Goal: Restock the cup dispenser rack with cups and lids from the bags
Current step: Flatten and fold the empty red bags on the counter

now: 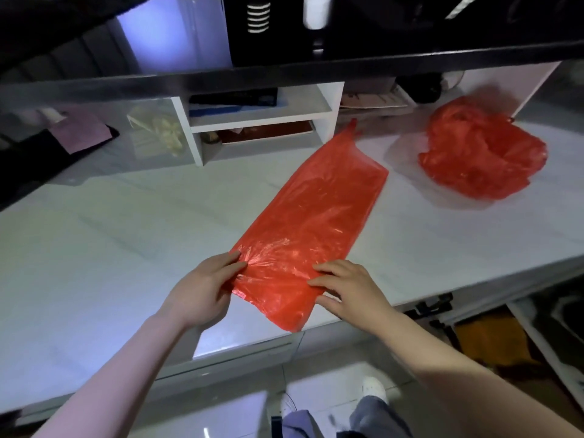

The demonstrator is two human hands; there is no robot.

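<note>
White counter [132,248] runs under a dark shelf [316,66]. At its near edge lies a flattened red bag [316,222], stretched away toward the back. Left hand [202,289] pinches the bag's near left corner, thumb on top and fingers curled beneath. Right hand [347,287] rests on the near right corner, fingers spread and nearly straight, pressing the plastic down. Farther right sits a crumpled red bag [480,153], well apart. Behind stands a small white cubby [262,121]
</note>
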